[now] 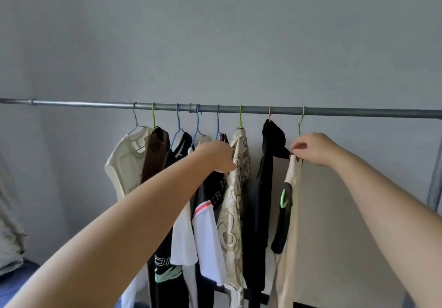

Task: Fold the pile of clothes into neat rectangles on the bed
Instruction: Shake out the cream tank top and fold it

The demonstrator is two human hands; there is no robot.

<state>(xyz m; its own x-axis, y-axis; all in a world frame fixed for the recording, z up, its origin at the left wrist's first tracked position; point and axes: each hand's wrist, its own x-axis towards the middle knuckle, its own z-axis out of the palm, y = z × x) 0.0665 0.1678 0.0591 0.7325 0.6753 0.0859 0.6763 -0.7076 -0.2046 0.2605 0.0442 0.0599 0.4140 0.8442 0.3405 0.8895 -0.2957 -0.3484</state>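
Clothes: a row of garments hangs on hangers from a grey metal rail (pixel 95 105) that crosses the middle of the frame from left edge to right edge, against a plain grey wall (pixel 215 32).
Left end of the row: a cream top (pixel 124 164), then a brown top (pixel 155 154) just beside it, then dark and white shirts partly hidden behind the left forearm.
Centre of the row: a patterned beige shirt (pixel 235 188) on a green hanger, with a black garment (pixel 263 188) to its right on a pink hook.
Right end of the row: a beige garment (pixel 290 236) with a dark patch and a bright green mark on it, hanging below a green hanger hook (pixel 301 122).
Left hand (pixel 216 155): reaches up from the lower left; its fingers curl into the clothes at the edge of the patterned beige shirt, gripping the fabric there, though exactly which garment it holds I cannot tell.
Right hand (pixel 311 148): reaches in from the lower right; thumb and fingertips pinch the top of the beige garment just under the green hanger hook.
Lower left corner: a strip of blue bedding (pixel 16 281) with grey-white cloth (pixel 10 231) above it at the frame's left edge.
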